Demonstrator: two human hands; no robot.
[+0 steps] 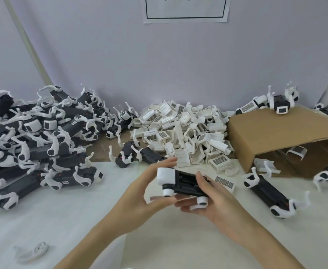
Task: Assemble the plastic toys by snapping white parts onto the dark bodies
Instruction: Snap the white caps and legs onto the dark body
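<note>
Head view shows both hands holding one toy above the near middle of the counter. Left hand curls round its white part, thumb on top, fingers underneath. Right hand grips the dark body; its fingers cover the body's right end. Finished toys heap at far left, their lower layers buried. Loose white parts pile at far middle. A cardboard box lies tipped at right, its inside mostly shadowed. A paper sign is cut off at the top.
</note>
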